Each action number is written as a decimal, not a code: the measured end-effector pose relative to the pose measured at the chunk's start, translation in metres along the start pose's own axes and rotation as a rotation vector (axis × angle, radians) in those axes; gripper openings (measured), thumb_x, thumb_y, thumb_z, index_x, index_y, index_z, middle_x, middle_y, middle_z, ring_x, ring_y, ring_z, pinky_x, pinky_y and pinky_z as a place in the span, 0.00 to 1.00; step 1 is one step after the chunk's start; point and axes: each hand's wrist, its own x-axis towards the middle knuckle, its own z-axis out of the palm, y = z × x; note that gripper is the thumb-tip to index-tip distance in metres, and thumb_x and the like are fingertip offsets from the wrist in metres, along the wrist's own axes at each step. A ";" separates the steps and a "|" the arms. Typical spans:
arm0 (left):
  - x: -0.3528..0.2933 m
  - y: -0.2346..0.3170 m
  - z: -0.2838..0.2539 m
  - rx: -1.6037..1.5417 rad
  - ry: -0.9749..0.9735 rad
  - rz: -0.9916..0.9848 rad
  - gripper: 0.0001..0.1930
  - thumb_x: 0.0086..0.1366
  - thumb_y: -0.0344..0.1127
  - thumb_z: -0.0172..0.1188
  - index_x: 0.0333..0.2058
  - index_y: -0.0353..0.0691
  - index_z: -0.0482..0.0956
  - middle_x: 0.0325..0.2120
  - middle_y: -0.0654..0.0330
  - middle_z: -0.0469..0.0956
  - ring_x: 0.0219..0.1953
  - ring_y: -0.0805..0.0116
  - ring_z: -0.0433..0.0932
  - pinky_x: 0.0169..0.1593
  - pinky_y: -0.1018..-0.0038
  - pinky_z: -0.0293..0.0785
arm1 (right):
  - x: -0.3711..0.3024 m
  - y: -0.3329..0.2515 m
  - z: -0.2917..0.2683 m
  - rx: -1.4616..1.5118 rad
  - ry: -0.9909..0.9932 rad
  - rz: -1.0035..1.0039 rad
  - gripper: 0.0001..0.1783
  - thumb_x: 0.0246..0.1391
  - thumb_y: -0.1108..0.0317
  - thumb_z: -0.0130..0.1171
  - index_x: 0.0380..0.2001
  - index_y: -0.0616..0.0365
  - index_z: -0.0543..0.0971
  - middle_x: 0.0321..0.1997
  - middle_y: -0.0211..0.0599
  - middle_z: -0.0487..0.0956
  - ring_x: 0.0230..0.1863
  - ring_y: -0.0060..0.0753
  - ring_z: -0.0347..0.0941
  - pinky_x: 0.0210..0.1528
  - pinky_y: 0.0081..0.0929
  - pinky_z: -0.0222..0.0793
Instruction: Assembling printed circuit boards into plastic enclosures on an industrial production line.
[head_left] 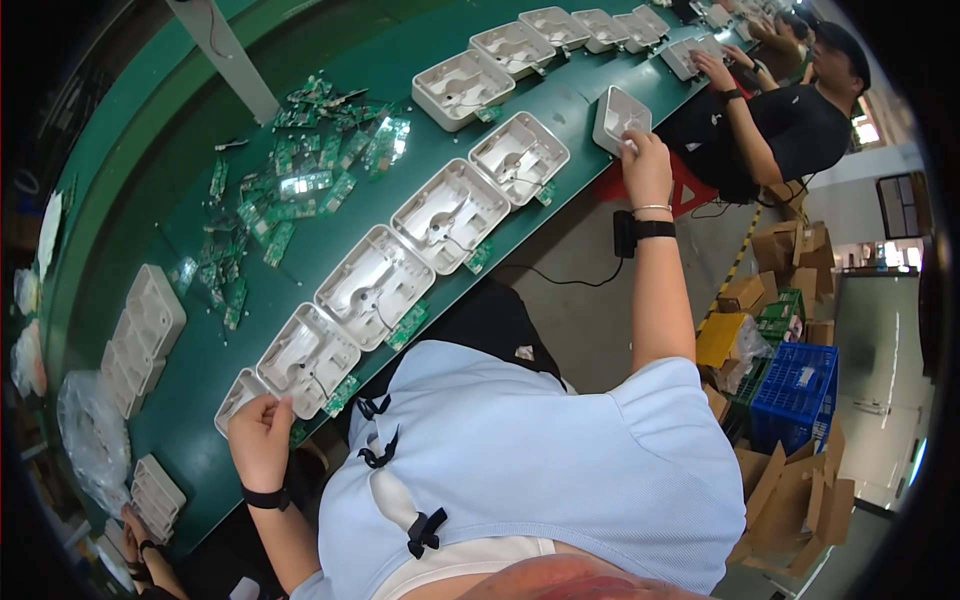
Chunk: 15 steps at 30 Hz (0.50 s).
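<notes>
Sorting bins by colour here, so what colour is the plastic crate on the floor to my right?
Blue: the crate shows best in the head view.

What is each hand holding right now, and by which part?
The right hand holds a tilted white plastic housing by its near edge. The left hand pinches the near edge of another white housing lying on the green table.

A row of housings [375,285] runs along your table [200,390] edge toward one o'clock; circuit boards [290,185] lie behind them, around eleven o'clock.
</notes>
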 end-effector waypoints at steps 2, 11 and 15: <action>0.003 0.004 0.003 -0.025 -0.014 -0.001 0.11 0.70 0.32 0.67 0.33 0.27 0.83 0.21 0.64 0.80 0.23 0.80 0.73 0.29 0.79 0.69 | 0.009 0.010 0.008 0.028 -0.060 -0.017 0.13 0.58 0.66 0.68 0.46 0.50 0.86 0.45 0.42 0.83 0.49 0.53 0.78 0.50 0.45 0.76; 0.036 0.064 0.029 -0.059 -0.212 0.022 0.11 0.68 0.33 0.68 0.34 0.27 0.84 0.21 0.62 0.81 0.23 0.80 0.76 0.30 0.79 0.71 | 0.065 0.043 0.042 0.018 0.028 0.030 0.08 0.61 0.64 0.62 0.41 0.47 0.88 0.43 0.35 0.84 0.46 0.49 0.82 0.45 0.42 0.79; 0.053 0.097 0.050 -0.078 -0.312 0.075 0.10 0.68 0.32 0.68 0.38 0.28 0.85 0.21 0.69 0.78 0.24 0.84 0.71 0.28 0.81 0.66 | 0.104 0.082 0.069 0.003 0.033 0.002 0.10 0.62 0.66 0.61 0.43 0.47 0.88 0.45 0.38 0.84 0.45 0.51 0.82 0.46 0.42 0.79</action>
